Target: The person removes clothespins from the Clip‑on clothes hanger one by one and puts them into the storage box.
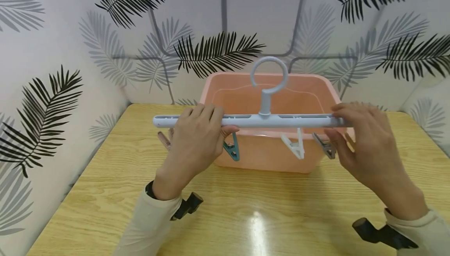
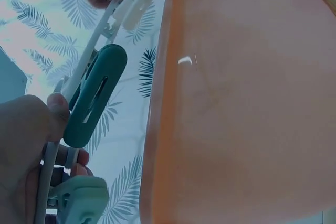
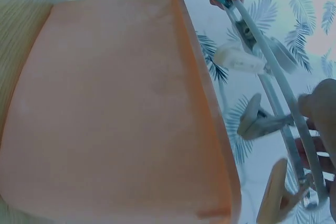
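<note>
Head view: both hands, left hand point(image 1: 197, 138) and right hand point(image 1: 365, 142), grip the clip hanger point(image 1: 267, 120) level above the pink tub point(image 1: 316, 88).
Left wrist: fingers wrapped round bar, teal clip point(image 2: 94, 95) dangling.
Right wrist: grey clip point(image 3: 260, 121) hangs free; nothing clipped yet.

Head view above, facing down; wrist views close, low; all share basin point(image 1: 267, 92).

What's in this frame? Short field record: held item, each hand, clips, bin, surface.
held item: pale blue clip hanger, bar level, ring up
left hand: left hand grips the bar left of centre
right hand: right hand holds the bar's right end
clips: teal clip, white clip, grey clip hang below
bin: pink tub behind the hanger
surface: wooden table
</note>
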The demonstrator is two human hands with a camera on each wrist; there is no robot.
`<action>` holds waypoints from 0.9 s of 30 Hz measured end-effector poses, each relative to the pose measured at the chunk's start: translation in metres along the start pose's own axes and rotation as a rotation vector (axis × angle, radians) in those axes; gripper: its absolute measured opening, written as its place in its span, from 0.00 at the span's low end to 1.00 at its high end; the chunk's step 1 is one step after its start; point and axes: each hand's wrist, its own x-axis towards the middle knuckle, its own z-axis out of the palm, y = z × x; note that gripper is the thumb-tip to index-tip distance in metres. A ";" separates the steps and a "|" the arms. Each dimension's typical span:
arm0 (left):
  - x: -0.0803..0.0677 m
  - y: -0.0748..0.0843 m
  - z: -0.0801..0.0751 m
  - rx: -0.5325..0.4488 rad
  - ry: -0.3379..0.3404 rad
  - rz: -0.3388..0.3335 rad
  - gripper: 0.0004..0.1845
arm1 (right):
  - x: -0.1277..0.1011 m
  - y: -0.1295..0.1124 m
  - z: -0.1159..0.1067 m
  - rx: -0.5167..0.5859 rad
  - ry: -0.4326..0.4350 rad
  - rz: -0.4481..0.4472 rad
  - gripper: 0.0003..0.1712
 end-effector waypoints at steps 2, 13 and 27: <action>0.000 -0.003 0.000 -0.014 0.005 -0.008 0.20 | -0.002 0.002 -0.004 -0.016 0.101 0.091 0.34; 0.003 -0.005 -0.004 -0.024 0.027 0.008 0.18 | -0.040 0.017 -0.039 0.510 -0.019 0.731 0.25; 0.003 -0.003 -0.002 0.007 -0.015 0.028 0.19 | -0.061 0.024 -0.042 0.818 -0.340 0.745 0.15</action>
